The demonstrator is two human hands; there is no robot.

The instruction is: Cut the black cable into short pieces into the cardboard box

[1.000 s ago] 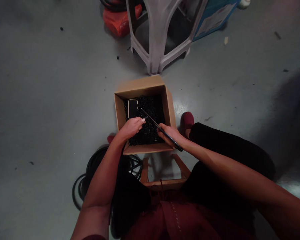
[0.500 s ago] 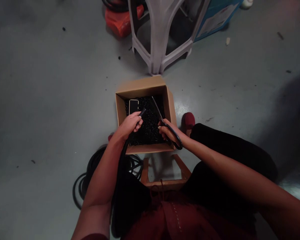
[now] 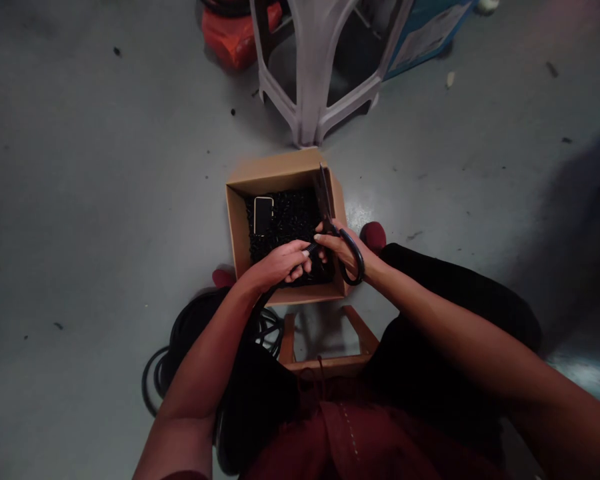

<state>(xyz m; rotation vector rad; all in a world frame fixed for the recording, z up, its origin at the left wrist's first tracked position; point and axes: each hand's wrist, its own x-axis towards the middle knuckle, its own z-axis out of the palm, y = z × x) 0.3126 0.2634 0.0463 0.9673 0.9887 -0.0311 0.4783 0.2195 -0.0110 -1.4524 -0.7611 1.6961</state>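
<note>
My left hand (image 3: pixel 283 263) is closed around the end of a black cable or hose (image 3: pixel 312 249), which trails back under my forearm towards my lap. My right hand (image 3: pixel 341 248) grips a pair of scissors (image 3: pixel 324 195), its blades pointing away from me and its black handle loop by the palm. The right thumb and fingertips meet the tip of the cable, apparently touching it. Both hands are over a cardboard box (image 3: pixel 280 168) holding many small black pieces (image 3: pixel 296 212). On these pieces, at the left, lies a phone (image 3: pixel 263 217) with a pale rim.
Beyond the box stands a grey plastic stool (image 3: pixel 310 80), with a red bag (image 3: pixel 233 40) and a blue box (image 3: pixel 427 37) beside it. Coils of black cable (image 3: pixel 153 383) lie at my left. A wooden stool (image 3: pixel 325 365) is beneath me. Small scraps dot the grey floor.
My left hand has moved right and nearer me with the cable end. The right hand has shifted slightly away from me, its scissors now pointing more straight ahead; the hands have come together.
</note>
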